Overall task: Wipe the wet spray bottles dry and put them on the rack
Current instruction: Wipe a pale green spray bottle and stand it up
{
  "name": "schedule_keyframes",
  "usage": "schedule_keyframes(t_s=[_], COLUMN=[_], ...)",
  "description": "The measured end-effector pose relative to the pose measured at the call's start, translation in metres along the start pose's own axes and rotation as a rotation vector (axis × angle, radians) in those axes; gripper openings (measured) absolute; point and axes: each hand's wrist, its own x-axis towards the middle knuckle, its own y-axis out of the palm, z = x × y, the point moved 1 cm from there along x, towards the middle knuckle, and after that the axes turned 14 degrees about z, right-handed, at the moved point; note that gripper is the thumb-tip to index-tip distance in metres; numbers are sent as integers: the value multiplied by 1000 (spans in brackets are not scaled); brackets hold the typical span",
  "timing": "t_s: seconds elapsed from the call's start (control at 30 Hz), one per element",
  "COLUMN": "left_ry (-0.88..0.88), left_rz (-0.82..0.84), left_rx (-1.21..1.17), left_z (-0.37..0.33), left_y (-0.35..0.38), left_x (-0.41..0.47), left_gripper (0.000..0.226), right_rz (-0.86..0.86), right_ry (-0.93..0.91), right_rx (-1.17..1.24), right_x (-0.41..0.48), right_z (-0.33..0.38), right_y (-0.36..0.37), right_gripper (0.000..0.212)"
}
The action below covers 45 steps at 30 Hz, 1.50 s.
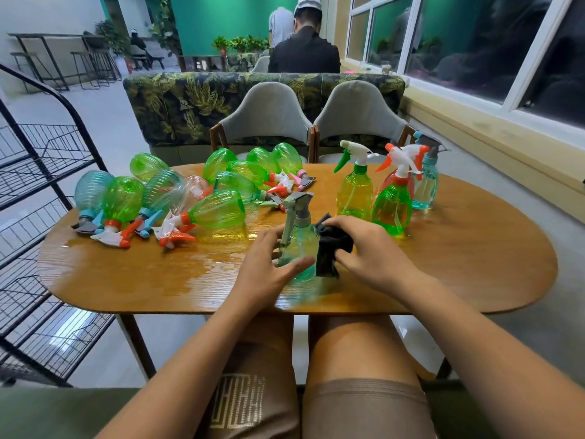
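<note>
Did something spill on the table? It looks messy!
Yes. Shiny water spreads across the left and middle of the table. A heap of spray bottles lies tipped over at the back left, while the upright bottles stand on the right.

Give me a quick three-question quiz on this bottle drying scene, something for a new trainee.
1. True or false: the right hand holds a dark cloth against the teal bottle that the left hand grips.
2. Where does the wire rack stand? A) on the person's left B) on the person's right C) behind the grey chairs
3. Fill in: the right-end bottles stand ____; the left-end bottles lie on their sides on the table.
Key: 1 true; 2 A; 3 upright.
</note>
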Motion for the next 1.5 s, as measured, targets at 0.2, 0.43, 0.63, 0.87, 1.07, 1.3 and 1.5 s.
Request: schedule_keyframes(t_s=[0.2, 0.43, 0.63, 0.87, 1.07, 1.3, 1.5], left_ry=[-2, 14, 19, 18, -23, -25, -53], left_rz=[-29, -10, -12, 6, 17, -14, -38], left_rx=[-52, 34, 42, 75, 18, 12, 81], left_z=[-3, 2, 5, 8, 8, -2, 7], left_y=[-1, 2, 3, 4, 4, 1, -2], left_x=[-2, 1, 2, 2, 3, 2, 3], left_gripper=[66, 64, 70, 77, 82, 60, 85], right_rz=[-198, -304, -313, -452, -336, -22, 65], right_ry=[10, 39, 63, 33, 205, 268, 337], right_rx=[26, 197, 490, 372, 287, -40, -60], right_x=[13, 11, 4, 0, -13, -10, -11], right_z=[24, 46, 47, 36, 21, 17, 27], right_y=[-5, -6, 23, 45, 62, 72, 66], right_gripper=[46, 52, 43, 40, 35, 32, 45])
